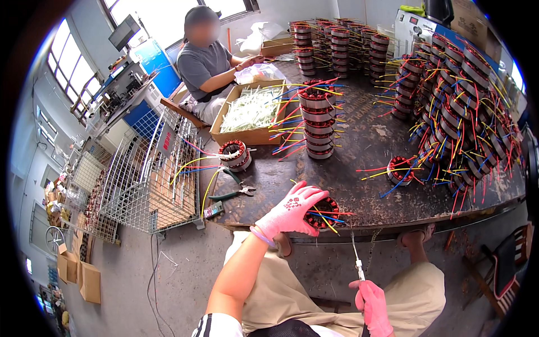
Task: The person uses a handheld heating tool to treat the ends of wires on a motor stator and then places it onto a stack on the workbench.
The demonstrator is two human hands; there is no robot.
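Observation:
A motor stator with red windings sits at the table's front edge, its blue, yellow and red leads pointing right. My left hand, in a pink glove, is closed round the stator's left side. Lower right, my gloved right hand grips a thin rod-like tool with a whitish middle part. The tool's tip points up toward the stator's leads, apart from the windings; its exact kind is unclear. Left of my left hand lie green-handled cutters and a small grey device.
A stator stack stands mid-table, beside a cardboard box of pale strips. One stator is at the left edge, another at right. Many stacked stators crowd the right. A wire cage adjoins the table; a co-worker sits beyond.

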